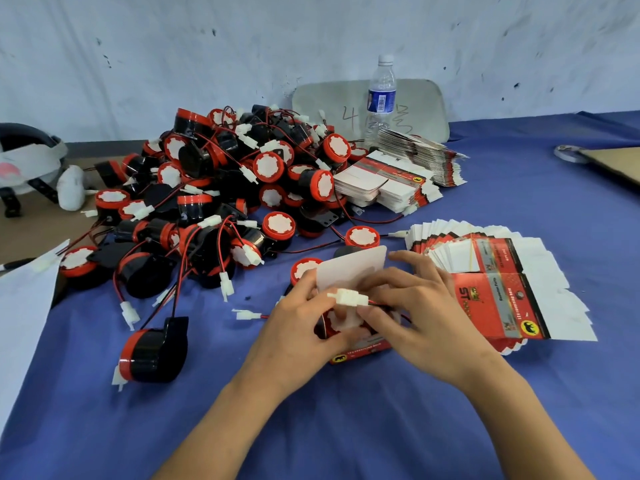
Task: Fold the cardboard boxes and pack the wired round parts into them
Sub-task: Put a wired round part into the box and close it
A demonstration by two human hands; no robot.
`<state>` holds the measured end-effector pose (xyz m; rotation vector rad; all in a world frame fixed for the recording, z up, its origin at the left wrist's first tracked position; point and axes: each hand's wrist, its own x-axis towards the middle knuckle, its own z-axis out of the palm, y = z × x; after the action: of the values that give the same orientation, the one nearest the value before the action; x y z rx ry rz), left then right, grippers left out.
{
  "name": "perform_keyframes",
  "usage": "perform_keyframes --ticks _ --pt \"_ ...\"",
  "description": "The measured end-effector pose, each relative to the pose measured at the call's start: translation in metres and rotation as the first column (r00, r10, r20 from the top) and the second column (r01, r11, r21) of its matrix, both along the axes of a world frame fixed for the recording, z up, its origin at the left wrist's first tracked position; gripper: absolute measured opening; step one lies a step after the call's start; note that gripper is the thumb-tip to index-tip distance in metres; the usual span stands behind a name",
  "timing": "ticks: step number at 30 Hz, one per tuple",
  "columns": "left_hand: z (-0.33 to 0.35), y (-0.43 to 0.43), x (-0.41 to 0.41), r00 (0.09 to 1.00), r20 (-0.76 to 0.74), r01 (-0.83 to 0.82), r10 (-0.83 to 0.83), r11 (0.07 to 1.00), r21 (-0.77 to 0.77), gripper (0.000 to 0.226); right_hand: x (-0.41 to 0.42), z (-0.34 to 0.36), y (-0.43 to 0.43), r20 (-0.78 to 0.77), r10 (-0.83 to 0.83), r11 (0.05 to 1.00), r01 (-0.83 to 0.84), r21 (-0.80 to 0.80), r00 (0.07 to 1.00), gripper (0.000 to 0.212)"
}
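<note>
both hands meet over one half-folded box (360, 346) near the middle of the blue cloth (346, 427). the left hand (298, 330) curls round the box's left side, and the right hand (426, 317) pinches a white plug (348, 297) on a red wire above the box mouth, where a white flap (351, 270) stands up. a part (346, 322) sits in the mouth, mostly hidden by fingers. room is tight on the right: a fan of flat boxes (498, 271) lies just beside the right hand. loose parts from the pile (214, 188) reach just behind the flap. a stray part (154, 351) lies left of the left hand, apart from it. open cloth runs round the forearms to the near edge. farther back stand stacked flats (391, 181), a bottle (381, 95) and a grey board (422, 105) against a scuffed wall (173, 46). a white sheet (24, 306) overlaps the cloth's left edge, and a helmet (27, 154) sits far left.
</note>
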<state>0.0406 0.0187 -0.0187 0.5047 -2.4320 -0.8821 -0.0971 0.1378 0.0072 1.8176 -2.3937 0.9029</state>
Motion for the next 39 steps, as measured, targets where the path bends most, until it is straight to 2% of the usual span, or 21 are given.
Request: perform_keyframes --ticks 3,5,7,9,12,15,18,21,24,26,29,32,36,39 --pt "0.002 0.001 -0.001 0.999 0.024 -0.046 0.047 0.998 -0.043 0.026 0.003 0.004 0.0 0.08 -0.05 0.972 0.067 -0.225 0.996 0.019" --pt "0.005 0.003 -0.001 0.995 0.035 -0.085 0.088 0.993 -0.077 0.022 0.0 0.009 0.002 0.316 -0.082 0.925 0.19 -0.329 0.945 0.012" --pt "0.008 0.006 -0.001 0.993 0.052 -0.105 0.109 0.992 -0.069 0.024 -0.005 0.012 0.005 0.525 -0.044 0.883 0.279 -0.377 0.85 0.022" --pt "0.009 0.006 -0.003 0.99 0.088 -0.107 0.112 0.993 -0.05 0.027 -0.001 0.016 0.007 0.598 0.014 0.867 0.288 -0.406 0.801 0.036" --pt "0.011 0.006 -0.003 0.987 0.121 -0.104 0.107 0.994 -0.029 0.027 0.009 0.017 0.006 0.471 0.058 0.87 0.186 -0.456 0.88 0.035" --pt "0.011 0.005 -0.003 0.984 0.145 -0.102 0.102 0.995 -0.005 0.028 0.014 0.014 0.004 0.317 0.037 0.903 0.104 -0.416 0.948 0.028" --pt "0.012 0.007 -0.004 0.983 0.151 -0.108 0.108 0.994 -0.006 0.03 0.014 0.012 0.003 0.197 0.041 0.924 0.038 -0.379 0.98 0.022" --pt "0.012 0.01 -0.004 0.982 0.16 -0.104 0.103 0.995 -0.001 0.023 0.012 0.011 0.003 0.107 0.077 0.915 -0.028 -0.403 0.991 0.016" --pt "0.014 0.012 -0.002 0.982 0.16 -0.106 0.101 0.994 0.023 0.009 0.012 0.008 0.0 0.153 0.057 0.916 0.01 -0.401 0.987 0.027" --pt "0.013 0.015 -0.001 0.982 0.159 -0.105 0.098 0.994 0.033 0.021 0.012 0.006 -0.002 0.193 0.026 0.891 0.065 -0.449 0.981 0.038" --pt "0.009 0.021 -0.001 0.983 0.135 -0.124 0.124 0.992 -0.008 0.036 0.011 0.008 -0.002 0.282 -0.003 0.833 0.158 -0.53 0.959 0.037" --pt "0.002 0.023 -0.003 0.989 0.095 -0.115 0.112 0.993 0.026 0.041 0.007 0.01 -0.001 0.366 -0.011 0.814 0.221 -0.536 0.931 0.045" --pt "-0.007 0.025 -0.007 0.998 -0.05 -0.037 0.046 0.984 0.176 0.042 0.005 0.008 -0.001 0.328 0.008 0.842 0.17 -0.511 0.945 0.057" --pt "-0.011 0.028 -0.009 0.994 -0.111 0.042 -0.017 0.972 0.233 0.04 0.002 0.007 -0.001 0.207 -0.023 0.856 0.126 -0.501 0.978 0.053"
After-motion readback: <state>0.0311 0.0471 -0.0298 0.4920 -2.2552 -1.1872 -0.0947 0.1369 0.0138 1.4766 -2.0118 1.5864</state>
